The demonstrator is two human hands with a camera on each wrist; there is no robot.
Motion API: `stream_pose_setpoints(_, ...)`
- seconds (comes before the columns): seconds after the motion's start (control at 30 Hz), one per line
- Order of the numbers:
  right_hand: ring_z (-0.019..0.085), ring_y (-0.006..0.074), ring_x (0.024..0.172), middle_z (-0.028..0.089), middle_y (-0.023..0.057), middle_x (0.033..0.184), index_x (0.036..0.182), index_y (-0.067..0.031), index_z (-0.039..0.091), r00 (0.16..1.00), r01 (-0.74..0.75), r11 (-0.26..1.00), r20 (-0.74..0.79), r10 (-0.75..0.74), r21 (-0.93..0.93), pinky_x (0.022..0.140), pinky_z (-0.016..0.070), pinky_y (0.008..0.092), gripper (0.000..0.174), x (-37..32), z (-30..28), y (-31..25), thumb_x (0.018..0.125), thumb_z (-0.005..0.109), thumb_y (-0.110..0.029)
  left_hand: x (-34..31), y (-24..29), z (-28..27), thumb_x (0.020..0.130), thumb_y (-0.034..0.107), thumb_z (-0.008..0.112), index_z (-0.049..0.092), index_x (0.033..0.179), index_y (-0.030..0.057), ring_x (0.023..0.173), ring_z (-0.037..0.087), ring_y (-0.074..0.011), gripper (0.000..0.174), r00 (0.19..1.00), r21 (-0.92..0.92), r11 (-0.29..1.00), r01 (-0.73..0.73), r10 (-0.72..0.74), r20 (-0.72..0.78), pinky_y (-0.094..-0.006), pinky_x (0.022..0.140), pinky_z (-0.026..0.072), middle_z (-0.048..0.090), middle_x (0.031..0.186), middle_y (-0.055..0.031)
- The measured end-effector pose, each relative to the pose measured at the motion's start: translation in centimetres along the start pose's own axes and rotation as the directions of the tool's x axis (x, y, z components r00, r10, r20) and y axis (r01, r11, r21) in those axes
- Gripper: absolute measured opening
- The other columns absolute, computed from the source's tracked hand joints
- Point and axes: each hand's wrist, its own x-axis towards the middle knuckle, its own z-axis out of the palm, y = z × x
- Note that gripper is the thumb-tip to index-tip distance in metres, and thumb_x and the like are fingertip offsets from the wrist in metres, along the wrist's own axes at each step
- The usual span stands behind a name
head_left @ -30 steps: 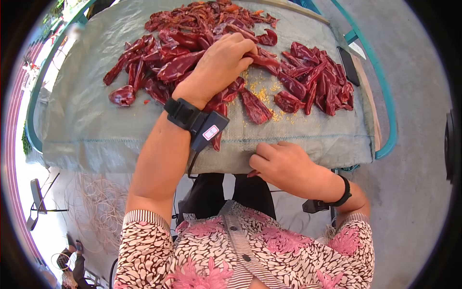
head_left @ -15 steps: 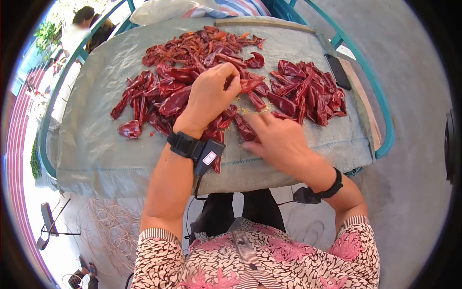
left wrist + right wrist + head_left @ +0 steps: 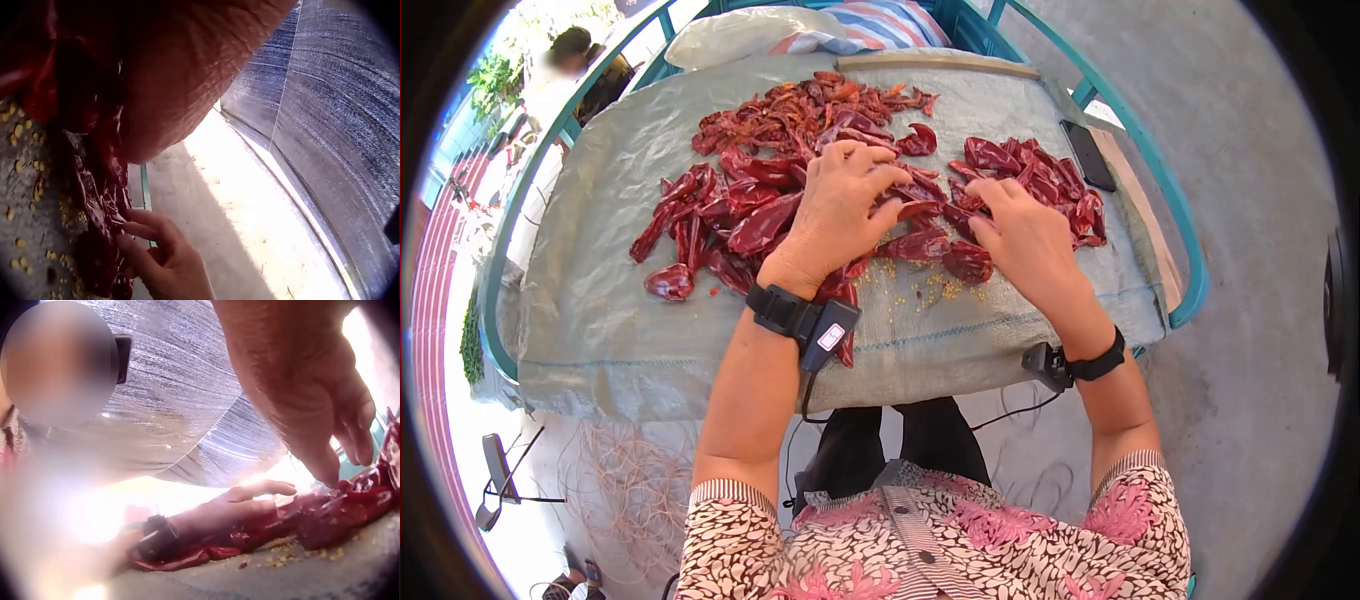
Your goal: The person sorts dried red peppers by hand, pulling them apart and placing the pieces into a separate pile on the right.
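Observation:
Dried red chili peppers lie in a heap (image 3: 740,205) at the middle left of the cloth. My left hand (image 3: 840,205) rests over the heap's right side, fingers loosely spread, thumb beside a flat pepper piece. My right hand (image 3: 1030,240) reaches over the near edge of the right-hand pepper pile (image 3: 1025,165), fingers and thumb apart. In the left wrist view, the right hand's fingertips (image 3: 140,219) are right at the peppers. Halved pepper pieces (image 3: 920,245) lie between both hands, with yellow seeds (image 3: 940,290) scattered in front.
Smaller, crumpled pepper pieces (image 3: 780,115) are heaped at the back. A black phone (image 3: 1088,155) lies at the right edge. A teal metal rail (image 3: 1190,250) curves around the cloth-covered surface (image 3: 620,330). Filled sacks (image 3: 750,35) stand behind. Another person (image 3: 595,80) is at far left.
My right hand has come up from the cloth's front edge to the pepper pieces at right. My left hand's fingers have spread from their earlier pinch on a pepper. Pepper pieces between the hands have shifted.

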Motion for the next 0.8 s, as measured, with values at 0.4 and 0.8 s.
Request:
stream_pose_setpoints(0.4,0.071,0.0325,0.093,0.072,0.0077,0.109,0.113,-0.0137,0.067,0.996,-0.052,0.999,-0.07,0.053,0.017,0.078,0.056,0.0451,0.021,1.2,1.3,1.8,0.092,0.066,-0.018,-0.4,0.2,-0.3,0.087,0.035,0.076,0.076,0.104,0.0131,0.121,0.051,-0.0262,0.028,0.976,-0.011,0.999,0.033,-0.029,0.215,-0.0469,0.117,0.0249,0.067,0.115,-0.0056)
stream_pose_setpoints(0.8,0.071,0.0353,0.096,0.074,0.0141,0.102,0.125,-0.0101,0.06,0.978,-0.016,0.986,0.208,-0.019,0.165,0.084,0.0534,0.0446,0.045,-2.7,1.5,0.9,0.086,0.075,-0.023,-0.3,0.1,0.1,0.087,0.022,0.075,0.069,0.09,0.0095,0.094,0.059,-0.0229,0.014,0.996,-0.054,0.998,0.027,-0.022,0.085,-0.0432,0.112,0.0306,0.068,0.085,-0.003)
